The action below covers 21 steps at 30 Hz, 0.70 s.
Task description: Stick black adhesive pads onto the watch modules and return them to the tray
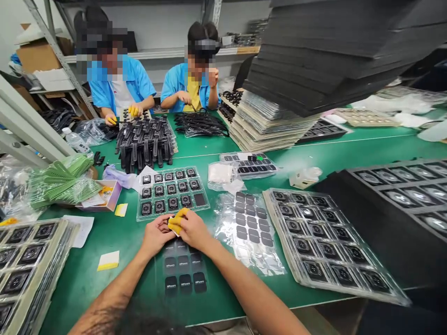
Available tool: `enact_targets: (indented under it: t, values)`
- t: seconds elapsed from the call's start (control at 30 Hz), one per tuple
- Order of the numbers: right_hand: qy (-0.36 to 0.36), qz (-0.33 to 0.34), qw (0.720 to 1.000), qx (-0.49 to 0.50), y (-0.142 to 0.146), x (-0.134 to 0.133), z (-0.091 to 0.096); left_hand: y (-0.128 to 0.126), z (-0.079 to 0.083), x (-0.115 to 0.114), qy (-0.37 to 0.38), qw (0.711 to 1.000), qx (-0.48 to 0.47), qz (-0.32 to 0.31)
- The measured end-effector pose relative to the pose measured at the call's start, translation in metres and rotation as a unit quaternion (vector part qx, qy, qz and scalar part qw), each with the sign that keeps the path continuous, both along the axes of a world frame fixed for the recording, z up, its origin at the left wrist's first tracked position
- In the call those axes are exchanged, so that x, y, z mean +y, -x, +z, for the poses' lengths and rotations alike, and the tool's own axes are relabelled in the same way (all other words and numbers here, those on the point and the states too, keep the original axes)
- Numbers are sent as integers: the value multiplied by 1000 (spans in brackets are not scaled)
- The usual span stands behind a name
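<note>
My left hand (158, 236) is closed, thumb and fingers pinched round a small dark item that is mostly hidden. Yellow finger covers are on my right hand (192, 230), which presses a small white wiping pad (174, 228) against that item. Just beyond my hands lies a clear tray (208, 204) of black watch cases, with a dark square in its near right corner. Below my hands, a clear sheet of black square stickers (186, 282) with white print rests on the green table. Another sheet of plain black stickers (252, 222) lies to the right on clear film.
Stacked trays of watch cases stand left (21, 260) and right (324, 237). White-and-yellow pads (108, 260) lie at left, near a box (110, 197) and green straps (63, 179). A tall stack of black sheets (314, 56) rises behind. Two co-workers sit opposite, beside black straps (145, 142).
</note>
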State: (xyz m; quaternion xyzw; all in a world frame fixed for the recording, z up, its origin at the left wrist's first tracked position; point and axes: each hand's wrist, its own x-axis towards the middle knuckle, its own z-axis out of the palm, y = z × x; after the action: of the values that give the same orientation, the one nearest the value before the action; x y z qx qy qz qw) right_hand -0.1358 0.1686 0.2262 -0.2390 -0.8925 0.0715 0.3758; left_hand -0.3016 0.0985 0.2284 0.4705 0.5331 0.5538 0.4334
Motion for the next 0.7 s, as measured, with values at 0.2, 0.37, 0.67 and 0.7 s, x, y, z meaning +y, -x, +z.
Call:
enact_targets:
  t: [0.2, 0.37, 0.67, 0.7]
  values:
    - [19, 7, 999, 25, -1, 5, -3, 1, -4, -1, -1, 1000, -10, -14]
    - [12, -13, 999, 48, 2, 3, -3, 1, -4, -2, -5, 1000, -7, -22]
    - [30, -71, 995, 58, 10, 1, -4, -1, -5, -2, -15, 1000, -15, -2]
    - [34, -83, 994, 56, 8, 3, -2, 0, -5, -2, -15, 1000, -15, -2]
